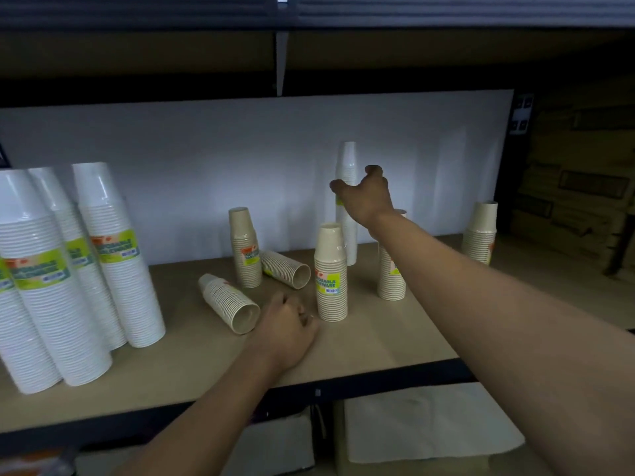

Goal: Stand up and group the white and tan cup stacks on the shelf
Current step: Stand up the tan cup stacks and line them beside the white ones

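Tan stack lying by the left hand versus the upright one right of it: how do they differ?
The lying stack is on its side, open mouth toward the camera; the upright stack stands mouth down. The upright stack's yellow-green label faces us; the lying stack's barely shows. Both are tan, on the shelf.

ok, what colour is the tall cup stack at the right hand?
Tall cup stack: white, clearest above the right hand. Head view.

free: front of shelf (pixel 171 372) | blocked: lying tan stacks (pixel 226 302), upright tan stacks (pixel 330 269) mid-shelf
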The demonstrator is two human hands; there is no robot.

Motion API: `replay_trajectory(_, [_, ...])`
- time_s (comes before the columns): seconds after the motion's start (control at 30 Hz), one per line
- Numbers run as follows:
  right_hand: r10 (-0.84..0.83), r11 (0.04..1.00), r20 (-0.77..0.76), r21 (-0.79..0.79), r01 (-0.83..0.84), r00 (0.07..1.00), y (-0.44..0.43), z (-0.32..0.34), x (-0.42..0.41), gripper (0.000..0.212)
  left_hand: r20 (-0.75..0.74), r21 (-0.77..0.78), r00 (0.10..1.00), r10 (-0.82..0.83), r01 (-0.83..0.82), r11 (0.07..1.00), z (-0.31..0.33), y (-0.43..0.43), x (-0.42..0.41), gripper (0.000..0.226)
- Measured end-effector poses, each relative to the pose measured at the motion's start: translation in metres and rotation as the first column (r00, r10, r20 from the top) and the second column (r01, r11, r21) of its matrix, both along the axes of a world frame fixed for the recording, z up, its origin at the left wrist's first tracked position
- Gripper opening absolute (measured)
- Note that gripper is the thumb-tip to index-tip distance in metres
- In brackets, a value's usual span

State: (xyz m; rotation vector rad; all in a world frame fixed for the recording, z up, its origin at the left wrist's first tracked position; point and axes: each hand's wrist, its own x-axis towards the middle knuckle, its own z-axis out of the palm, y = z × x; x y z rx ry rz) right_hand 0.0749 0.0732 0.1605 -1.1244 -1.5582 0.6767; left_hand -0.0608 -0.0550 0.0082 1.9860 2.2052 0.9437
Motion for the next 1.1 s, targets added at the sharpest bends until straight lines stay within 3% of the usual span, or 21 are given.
replay_trajectory(0.33, [-0.063, 0.986, -0.041, -0.158, 0.056, 0.997, 0.06, 0.012, -0.027, 0.069, -0.032, 0.092, 0.999, -0.024, 0.027, 0.995, -0.01, 0.008, -0.006, 0.024])
replay_trajectory(0.53, [-0.11, 0.978, 0.035, -0.174, 0.115, 0.993, 0.081, 0.012, -0.032, 0.067, -0.045, 0.11, 0.999, -0.019, 0.023, 0.994, -0.014, 0.011, -0.007, 0.024])
replay_trajectory(0.73, [-0.177, 0.976, 0.2, -0.088, 0.198, 0.964, 0.078, 0.009, -0.037, 0.064, -0.069, 0.1, 0.998, -0.009, 0.016, 0.995, -0.014, 0.013, -0.005, 0.026])
replay_trajectory(1.1, [-0.123, 0.99, 0.122, 0.082, 0.113, 0.985, 0.021, 0.024, -0.013, 0.058, -0.036, 0.004, 0.999, 0.014, -0.014, 1.0, -0.005, 0.003, 0.002, 0.024])
